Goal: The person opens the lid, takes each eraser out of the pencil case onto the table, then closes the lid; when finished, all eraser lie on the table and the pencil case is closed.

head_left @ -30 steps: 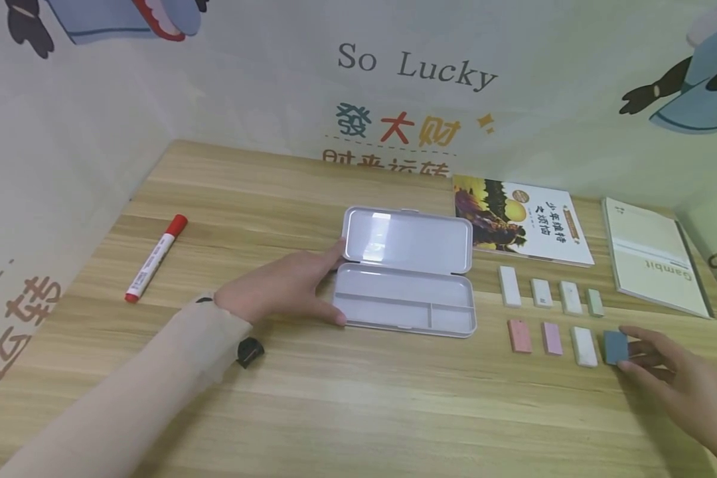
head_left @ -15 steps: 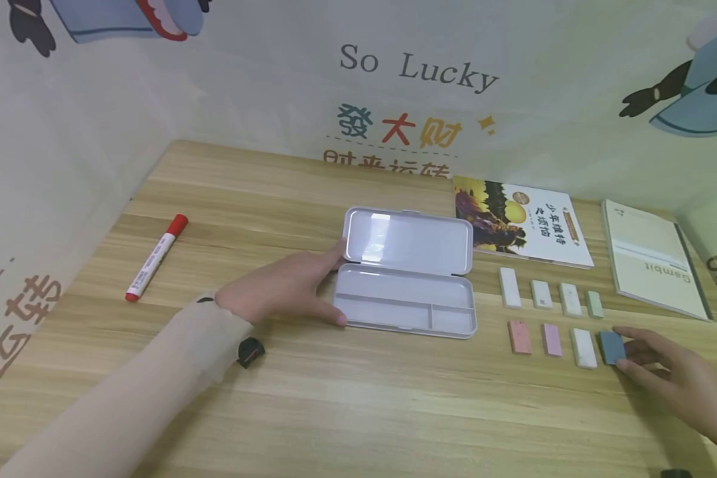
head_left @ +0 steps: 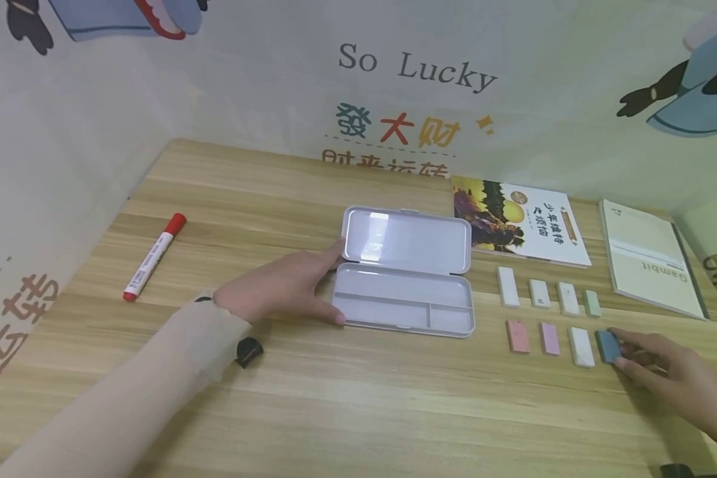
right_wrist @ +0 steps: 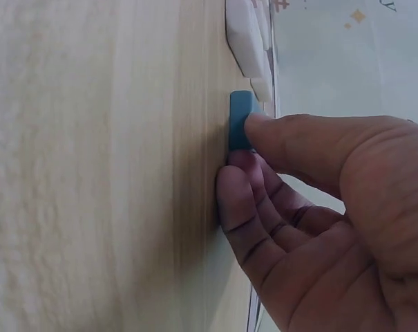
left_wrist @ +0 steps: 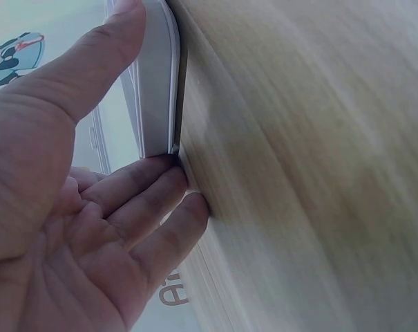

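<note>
A white pencil case [head_left: 403, 299] lies open on the table, its lid folded back and its compartments bare. My left hand [head_left: 281, 285] holds its left end, the thumb at the front corner and the fingers near the hinge; in the left wrist view the thumb lies against the case wall [left_wrist: 157, 83]. On the right, my right hand [head_left: 669, 372] pinches a blue eraser [head_left: 607, 346] between thumb and fingers. The blue eraser [right_wrist: 240, 117] stands low at the table surface. Just left of it are a white eraser [head_left: 582, 347], a purple eraser [head_left: 550, 338] and a pink eraser [head_left: 518, 336].
Behind that row lie white erasers [head_left: 508, 287] and a green eraser [head_left: 592, 303]. An illustrated book [head_left: 544, 226] and a pale notebook [head_left: 651, 259] rest at the back right. A red-capped marker [head_left: 153, 259] lies at the left. A printed cloth hangs behind the table.
My right hand has slid the blue eraser slightly left, closer to the white eraser, and the eraser has turned a little. The left hand stays at the pencil case.
</note>
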{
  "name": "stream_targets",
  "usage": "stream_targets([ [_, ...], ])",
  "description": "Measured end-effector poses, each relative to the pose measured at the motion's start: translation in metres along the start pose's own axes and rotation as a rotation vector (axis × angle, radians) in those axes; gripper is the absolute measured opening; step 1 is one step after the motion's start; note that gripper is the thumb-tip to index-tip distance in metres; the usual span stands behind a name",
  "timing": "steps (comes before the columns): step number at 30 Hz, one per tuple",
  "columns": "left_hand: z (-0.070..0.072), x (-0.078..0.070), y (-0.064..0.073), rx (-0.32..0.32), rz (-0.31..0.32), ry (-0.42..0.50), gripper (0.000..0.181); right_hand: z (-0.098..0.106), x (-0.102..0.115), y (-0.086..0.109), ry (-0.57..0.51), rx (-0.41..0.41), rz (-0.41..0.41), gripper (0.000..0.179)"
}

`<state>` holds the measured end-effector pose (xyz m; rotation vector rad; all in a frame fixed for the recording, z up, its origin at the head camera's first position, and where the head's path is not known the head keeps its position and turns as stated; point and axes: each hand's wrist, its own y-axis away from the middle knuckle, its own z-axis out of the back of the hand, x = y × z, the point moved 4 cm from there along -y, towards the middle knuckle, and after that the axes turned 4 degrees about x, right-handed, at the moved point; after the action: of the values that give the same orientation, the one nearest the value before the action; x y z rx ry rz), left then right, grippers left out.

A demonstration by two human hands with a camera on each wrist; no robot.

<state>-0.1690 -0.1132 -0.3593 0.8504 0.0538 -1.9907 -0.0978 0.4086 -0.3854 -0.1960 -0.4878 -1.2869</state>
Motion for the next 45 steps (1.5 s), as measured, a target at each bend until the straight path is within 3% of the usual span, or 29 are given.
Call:
stream_targets([
  [10, 0.001, 0.0, 0.0, -0.006, 0.0, -0.014, 0.125, 0.004, -0.006, -0.004, -0.012, 0.016, 0.025, 0.052],
  [14, 0.001, 0.0, -0.001, -0.001, 0.001, -0.012, 0.126, 0.015, 0.006, -0.014, 0.027, -0.113, 0.051, 0.045],
  [17, 0.0, 0.001, 0.0, 0.002, 0.009, 0.006, 0.127, 0.024, 0.026, -0.031, 0.053, -0.213, 0.068, 0.037],
  [19, 0.0, 0.001, 0.0, -0.001, 0.004, 0.013, 0.126, 0.027, 0.042, -0.046, 0.044, -0.237, 0.086, 0.034],
  [30, -0.001, 0.002, 0.0, -0.009, -0.007, 0.025, 0.128, 0.006, 0.118, -0.14, -0.09, -0.083, 0.14, 0.038],
  [37, -0.002, 0.002, 0.001, -0.002, 0.001, 0.036, 0.128, -0.011, 0.141, -0.177, -0.423, 0.001, 0.165, 0.038],
  [45, -0.001, 0.001, 0.0, -0.007, 0.001, 0.007, 0.127, -0.023, 0.151, -0.196, -0.369, -0.054, 0.107, 0.036],
])
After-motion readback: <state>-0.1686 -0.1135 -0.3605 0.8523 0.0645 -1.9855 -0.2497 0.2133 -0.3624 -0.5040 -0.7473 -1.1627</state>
